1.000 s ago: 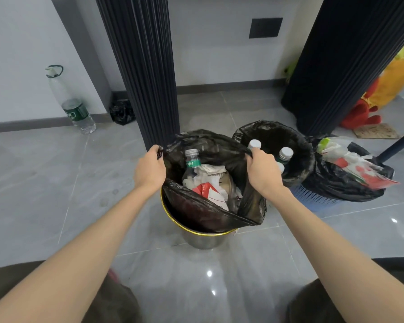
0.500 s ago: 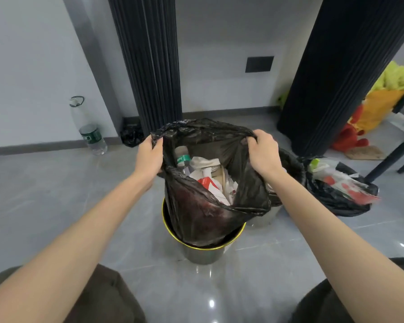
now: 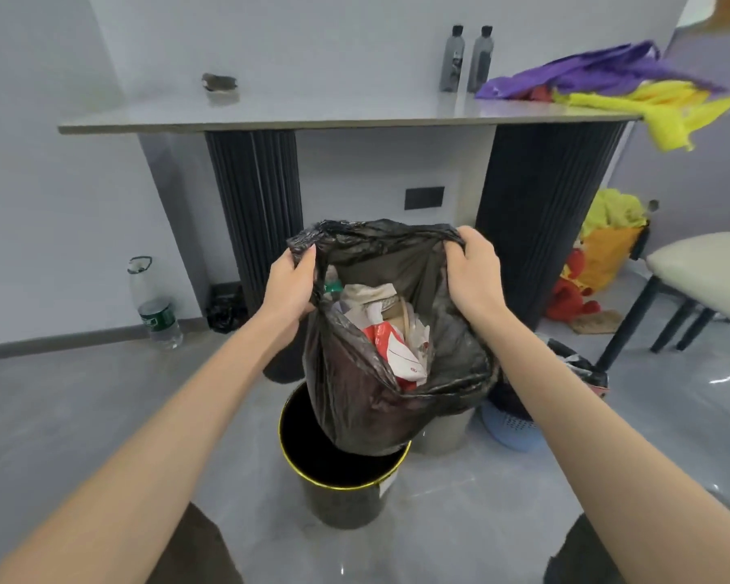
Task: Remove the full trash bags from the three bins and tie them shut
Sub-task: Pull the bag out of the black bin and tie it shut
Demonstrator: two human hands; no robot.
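Your left hand (image 3: 289,284) and right hand (image 3: 475,274) each clutch a bunched side of the mouth of a thin black plastic trash bag (image 3: 367,398), held apart so the opening gapes towards you. The bag hangs above the round black bin with a yellow rim (image 3: 338,507), its bottom overlapping the bin's far rim; whether it hangs clear of the bin cannot be told. Inside the bag lie crumpled white paper, a red-and-white wrapper (image 3: 397,351) and a green-capped bottle, partly hidden. Just right of the black bin stands a grey round bin (image 3: 443,432), and right of that a pale blue perforated basket (image 3: 508,429) lined with another black bag (image 3: 582,368). Beyond them, a grey-topped table (image 3: 312,115) on fluted black columns carries two dark bottles (image 3: 452,59) and purple and yellow cloth (image 3: 607,73). A clear plastic bottle (image 3: 157,305) stands on the floor by the far left wall, and a cream-seated chair (image 3: 704,271) sits at right.
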